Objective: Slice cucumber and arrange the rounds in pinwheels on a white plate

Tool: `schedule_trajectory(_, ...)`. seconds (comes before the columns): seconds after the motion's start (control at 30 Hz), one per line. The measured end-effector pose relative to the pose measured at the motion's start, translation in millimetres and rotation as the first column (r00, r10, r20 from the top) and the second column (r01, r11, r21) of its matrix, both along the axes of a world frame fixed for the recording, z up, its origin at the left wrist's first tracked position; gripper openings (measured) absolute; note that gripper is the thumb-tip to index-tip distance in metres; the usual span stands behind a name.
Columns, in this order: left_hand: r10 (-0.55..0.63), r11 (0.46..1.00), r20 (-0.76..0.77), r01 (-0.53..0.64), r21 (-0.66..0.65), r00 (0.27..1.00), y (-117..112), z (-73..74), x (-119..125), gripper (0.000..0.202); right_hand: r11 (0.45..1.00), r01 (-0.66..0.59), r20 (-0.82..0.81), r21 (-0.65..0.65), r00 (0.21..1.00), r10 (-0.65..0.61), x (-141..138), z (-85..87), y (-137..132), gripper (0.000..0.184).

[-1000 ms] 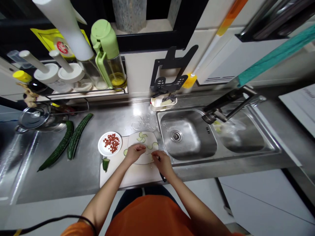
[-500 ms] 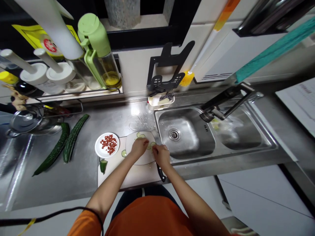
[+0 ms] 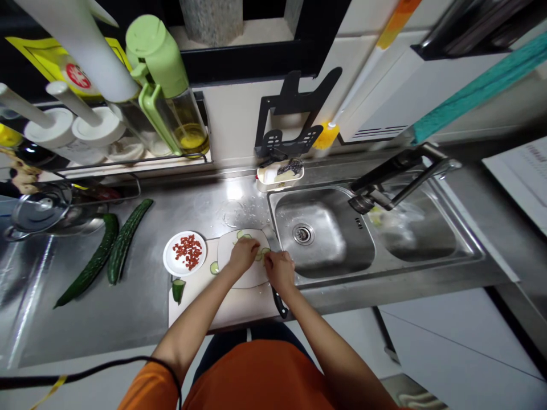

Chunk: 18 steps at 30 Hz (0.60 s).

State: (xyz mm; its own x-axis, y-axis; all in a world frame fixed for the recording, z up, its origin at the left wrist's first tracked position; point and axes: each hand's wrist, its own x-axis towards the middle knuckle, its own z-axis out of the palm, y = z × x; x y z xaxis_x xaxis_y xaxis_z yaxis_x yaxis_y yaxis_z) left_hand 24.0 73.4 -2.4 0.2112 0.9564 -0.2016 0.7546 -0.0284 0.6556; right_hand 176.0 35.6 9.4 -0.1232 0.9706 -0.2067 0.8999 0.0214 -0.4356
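My left hand (image 3: 243, 254) and my right hand (image 3: 279, 267) are both over a white plate (image 3: 226, 250) that sits on a white cutting board (image 3: 222, 302). Their fingertips meet over pale green cucumber slices (image 3: 261, 252) on the plate and look pinched on them; what exactly each holds is too small to tell. A loose cucumber slice (image 3: 214, 267) lies on the board beside the plate. A cucumber end piece (image 3: 177, 288) lies at the board's left edge. A knife with a black handle (image 3: 280, 303) rests under my right wrist.
A small white dish of red bits (image 3: 184, 254) stands left of the plate. Two whole cucumbers (image 3: 106, 250) lie on the steel counter at left, near a pot lid (image 3: 36, 208). A double sink (image 3: 325, 233) with a faucet (image 3: 397, 176) is at right. Oil bottles (image 3: 171, 91) line the back shelf.
Both hands have moved slightly further up the plate and closer together over the slices. The camera has shifted a little; the counter objects stay put.
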Motion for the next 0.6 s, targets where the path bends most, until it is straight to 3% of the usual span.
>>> schedule_trajectory(0.6, -0.024, 0.989, -0.108, 0.039, 0.142, 0.994, -4.6, -9.9, 2.1, 0.018, 0.996, -0.079, 0.142, 0.031, 0.987, 0.074, -9.1, 1.0, -1.6, 0.018)
